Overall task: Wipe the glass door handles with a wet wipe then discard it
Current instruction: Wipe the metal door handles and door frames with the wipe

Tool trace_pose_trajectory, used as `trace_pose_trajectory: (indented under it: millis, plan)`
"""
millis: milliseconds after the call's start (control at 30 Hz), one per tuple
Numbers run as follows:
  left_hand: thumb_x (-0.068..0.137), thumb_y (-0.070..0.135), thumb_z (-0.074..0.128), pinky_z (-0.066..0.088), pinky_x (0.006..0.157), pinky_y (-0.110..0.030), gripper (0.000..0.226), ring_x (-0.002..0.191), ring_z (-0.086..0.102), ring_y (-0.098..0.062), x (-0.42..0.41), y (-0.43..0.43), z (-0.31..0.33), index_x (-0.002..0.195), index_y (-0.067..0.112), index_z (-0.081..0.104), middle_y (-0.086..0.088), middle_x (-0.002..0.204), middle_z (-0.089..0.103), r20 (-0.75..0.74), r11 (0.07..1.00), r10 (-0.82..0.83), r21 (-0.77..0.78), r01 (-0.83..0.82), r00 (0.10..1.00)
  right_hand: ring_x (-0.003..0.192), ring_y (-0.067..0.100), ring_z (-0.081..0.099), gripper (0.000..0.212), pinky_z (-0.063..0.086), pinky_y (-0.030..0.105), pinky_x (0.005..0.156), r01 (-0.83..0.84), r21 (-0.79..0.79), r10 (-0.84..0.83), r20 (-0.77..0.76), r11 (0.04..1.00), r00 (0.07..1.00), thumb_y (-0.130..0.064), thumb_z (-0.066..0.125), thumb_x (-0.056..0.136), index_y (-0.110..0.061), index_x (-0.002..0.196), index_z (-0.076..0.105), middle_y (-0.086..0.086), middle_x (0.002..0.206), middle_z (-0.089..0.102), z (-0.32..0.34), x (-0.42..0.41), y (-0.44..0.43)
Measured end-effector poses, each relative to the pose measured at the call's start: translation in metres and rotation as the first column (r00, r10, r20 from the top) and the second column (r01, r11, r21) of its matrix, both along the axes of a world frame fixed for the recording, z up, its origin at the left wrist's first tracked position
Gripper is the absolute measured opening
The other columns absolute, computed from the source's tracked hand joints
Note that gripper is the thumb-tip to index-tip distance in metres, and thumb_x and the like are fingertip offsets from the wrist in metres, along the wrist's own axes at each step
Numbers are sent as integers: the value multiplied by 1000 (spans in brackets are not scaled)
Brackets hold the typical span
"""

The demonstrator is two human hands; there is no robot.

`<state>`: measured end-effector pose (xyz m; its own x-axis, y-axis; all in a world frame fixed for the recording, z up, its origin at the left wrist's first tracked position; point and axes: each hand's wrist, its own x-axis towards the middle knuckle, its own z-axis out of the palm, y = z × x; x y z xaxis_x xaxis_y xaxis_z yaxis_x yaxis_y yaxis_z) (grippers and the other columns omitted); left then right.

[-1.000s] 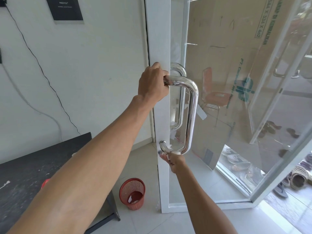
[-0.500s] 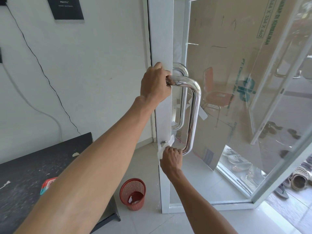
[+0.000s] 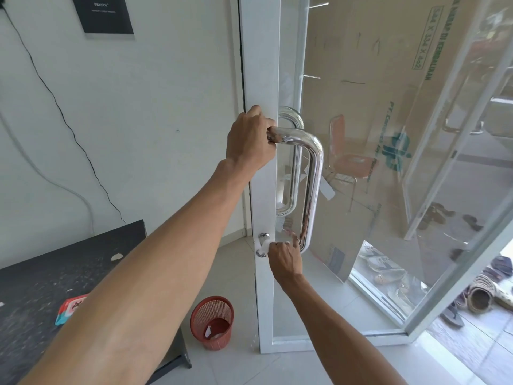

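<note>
My left hand (image 3: 251, 140), fingers grasping the chrome door handle (image 3: 314, 176) at its top; my right hand (image 3: 285, 259), fingers pinching a white wet wipe (image 3: 265, 246) at its foot.

A black sign (image 3: 107, 13) hangs on the far wall, a dark table (image 3: 33, 287) stands near left, and shoes (image 3: 481, 297) lie far right.
</note>
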<state>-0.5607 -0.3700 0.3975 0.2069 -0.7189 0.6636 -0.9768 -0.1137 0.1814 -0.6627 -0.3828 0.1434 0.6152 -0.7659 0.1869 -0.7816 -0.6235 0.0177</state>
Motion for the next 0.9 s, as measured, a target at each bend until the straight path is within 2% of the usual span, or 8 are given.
trace_pose_trajectory:
  millis: [100, 200, 300, 433, 500, 633, 833, 900]
  plan:
    - [80, 9, 65, 46, 69, -34, 28, 88, 57, -29, 0, -1, -2, 105, 18, 75, -7, 102, 59, -10, 1000, -1, -11, 1, 1000, 51, 22, 58, 25, 52, 42, 87, 26, 3, -26, 63, 1000, 998, 5, 68, 65, -15, 53, 59, 3, 56, 57, -8, -4, -6]
    - [80, 10, 65, 46, 69, -35, 28, 88, 56, -29, -1, 0, -2, 105, 18, 75, -7, 102, 59, -3, 1000, -4, -12, 4, 1000, 71, 28, 65, 18, 39, 30, 58, -20, 96, 11, 101, 995, 995, 11, 62, 74, -7, 79, 65, 10, 81, 65, 4, 4, -4]
    - [80, 10, 65, 46, 69, -34, 27, 88, 56, -28, -1, 0, -1, 104, 18, 75, -6, 101, 58, 0, 1000, -4, -11, 4, 1000, 86, 29, 63, 34, 33, 33, 63, -13, 162, -1, 85, 987, 996, 13, 46, 83, -7, 110, 49, 10, 95, 65, 10, 17, -1]
    - [78, 11, 67, 47, 69, -34, 25, 87, 56, -28, -1, 0, -4, 100, 19, 75, -5, 98, 57, -2, 1000, -13, -15, 13, 1000, 86, 28, 64, 30, 33, 33, 64, -5, 193, -12, 87, 981, 996, 7, 50, 84, -8, 110, 44, 7, 95, 66, 5, 27, -4]
    - [78, 11, 68, 48, 70, -35, 24, 86, 57, -28, 0, 0, -3, 99, 19, 75, -4, 98, 58, -6, 1000, -20, -22, 20, 1000, 79, 27, 67, 31, 38, 32, 63, -2, 128, -12, 102, 992, 995, 6, 57, 80, -6, 107, 51, 7, 87, 67, 4, 26, -4]
    - [78, 12, 68, 45, 70, -33, 26, 87, 57, -28, 1, 1, -2, 101, 21, 75, -4, 99, 58, -13, 999, -27, -23, 27, 1000, 34, 17, 53, 40, 43, 22, 46, -51, -7, 51, 97, 999, 994, 1, 84, 33, -10, 67, 66, -1, 44, 54, -6, 14, 3]
    - [77, 9, 67, 44, 68, -33, 23, 86, 57, -29, -2, 1, -4, 97, 18, 75, -6, 98, 58, -19, 999, -17, -46, 16, 1000, 47, 17, 58, 36, 51, 27, 59, -29, -51, 26, -48, 998, 999, -3, 86, 39, -14, 64, 62, 0, 52, 58, -13, -9, 7]
    - [77, 9, 67, 45, 67, -33, 23, 85, 56, -28, -2, 2, -5, 96, 19, 75, -5, 97, 58, -19, 999, -12, -46, 11, 1000, 53, 15, 62, 27, 49, 27, 61, -39, -45, 35, -81, 998, 996, -3, 84, 56, -14, 71, 64, -1, 60, 61, -8, -6, 7]
